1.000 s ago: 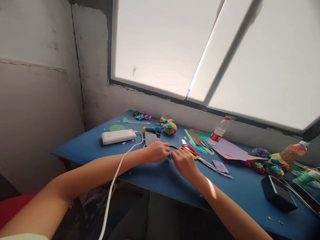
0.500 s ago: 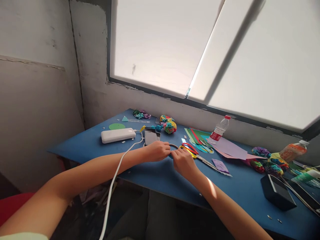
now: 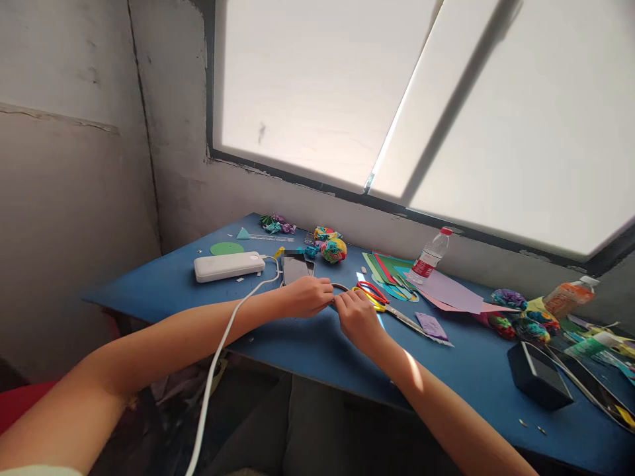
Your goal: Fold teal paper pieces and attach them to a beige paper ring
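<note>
Over the blue table, my left hand (image 3: pixel 308 296) and my right hand (image 3: pixel 358 318) meet, fingers curled and closed on a thin dark band (image 3: pixel 340 287) that arcs between them. Just left of my left hand lies a phone (image 3: pixel 297 266) with a dark and grey screen. Scissors with red and yellow handles (image 3: pixel 373 295) rest beyond my right hand, blades pointing right. A small purple packet (image 3: pixel 431 326) is near their tips. How the fingertips pinch the band is partly hidden.
A white power bank (image 3: pixel 229 267) with a white cable is at the left. Behind are crumpled colourful paper balls (image 3: pixel 333 250), paper sheets (image 3: pixel 451 291) and a bottle (image 3: pixel 430 256). A black box (image 3: pixel 540 375) sits at the right.
The view has shifted slightly, so the table things appear a little further left. Both hands keep nearly the same pose on the band.
</note>
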`<move>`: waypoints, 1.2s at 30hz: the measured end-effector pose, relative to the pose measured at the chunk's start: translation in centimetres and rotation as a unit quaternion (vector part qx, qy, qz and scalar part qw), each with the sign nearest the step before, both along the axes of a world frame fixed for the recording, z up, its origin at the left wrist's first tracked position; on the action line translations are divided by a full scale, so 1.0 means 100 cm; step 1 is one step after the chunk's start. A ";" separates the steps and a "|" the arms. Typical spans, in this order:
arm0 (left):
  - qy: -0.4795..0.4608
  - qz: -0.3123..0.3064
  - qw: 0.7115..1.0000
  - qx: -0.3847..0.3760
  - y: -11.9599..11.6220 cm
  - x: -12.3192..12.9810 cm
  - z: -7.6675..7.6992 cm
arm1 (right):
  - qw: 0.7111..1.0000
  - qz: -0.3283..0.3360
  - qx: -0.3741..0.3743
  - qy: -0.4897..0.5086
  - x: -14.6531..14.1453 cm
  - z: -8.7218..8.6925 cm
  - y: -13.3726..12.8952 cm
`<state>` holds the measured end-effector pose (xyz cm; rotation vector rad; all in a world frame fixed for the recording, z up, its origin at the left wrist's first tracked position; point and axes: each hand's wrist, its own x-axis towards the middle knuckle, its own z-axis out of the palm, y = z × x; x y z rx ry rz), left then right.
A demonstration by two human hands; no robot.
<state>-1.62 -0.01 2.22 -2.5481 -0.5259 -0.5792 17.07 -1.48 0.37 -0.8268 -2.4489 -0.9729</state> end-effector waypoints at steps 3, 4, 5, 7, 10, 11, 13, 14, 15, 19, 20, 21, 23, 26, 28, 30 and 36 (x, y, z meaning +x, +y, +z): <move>-0.003 0.003 1.000 0.000 -0.001 -0.001 0.001 | 1.000 -0.005 -0.002 0.001 0.002 0.000 0.002; -0.004 0.004 1.000 0.001 -0.001 -0.002 0.001 | 1.000 -0.007 -0.002 0.002 0.003 0.001 0.002; -0.005 0.005 1.000 0.002 -0.001 -0.003 0.001 | 1.000 -0.008 -0.002 0.002 0.003 0.001 0.002; -0.007 0.006 1.000 0.002 0.000 -0.004 0.001 | 1.000 -0.008 -0.002 0.002 0.004 0.003 0.002; -0.011 0.008 1.000 -0.002 0.002 -0.004 -0.002 | 1.000 -0.008 -0.006 0.004 0.004 0.004 0.003; -0.013 0.009 1.000 -0.006 0.003 -0.004 -0.004 | 1.000 -0.010 -0.009 0.007 0.004 0.004 0.003; -0.018 0.012 1.000 -0.019 0.004 -0.003 -0.005 | 1.000 -0.011 -0.015 0.014 0.003 0.004 0.004; -0.021 0.013 0.999 -0.027 0.004 -0.003 -0.006 | 1.000 -0.011 -0.018 0.017 0.003 0.004 0.005; -0.024 0.015 0.999 -0.037 0.004 -0.003 -0.007 | 1.000 -0.010 -0.020 0.020 0.002 0.004 0.006; -0.052 0.037 0.994 -0.083 0.005 -0.002 -0.007 | 1.000 -0.006 -0.017 0.024 0.000 0.002 0.007; -0.060 0.045 0.993 -0.094 0.005 -0.001 -0.008 | 1.000 -0.003 -0.014 0.024 0.000 0.001 0.007; -0.067 0.053 0.991 -0.105 0.005 -0.001 -0.008 | 1.000 0.002 -0.011 0.023 -0.001 0.000 0.007; -0.078 0.065 0.987 -0.125 0.004 -0.001 -0.007 | 1.000 0.013 -0.006 0.023 -0.002 -0.001 0.006; -0.086 0.075 0.982 -0.150 0.004 -0.001 -0.005 | 0.999 0.027 -0.005 0.030 -0.003 -0.001 0.005; -0.085 0.073 0.981 -0.161 0.003 -0.001 -0.001 | 0.999 0.029 -0.010 0.040 -0.003 -0.001 0.004; -0.086 0.065 0.982 -0.158 0.003 -0.002 0.002 | 0.998 0.026 -0.019 0.051 -0.001 0.000 0.005; -0.030 0.007 0.996 -0.087 0.001 -0.007 0.006 | 0.996 0.016 -0.052 0.074 0.004 0.000 0.007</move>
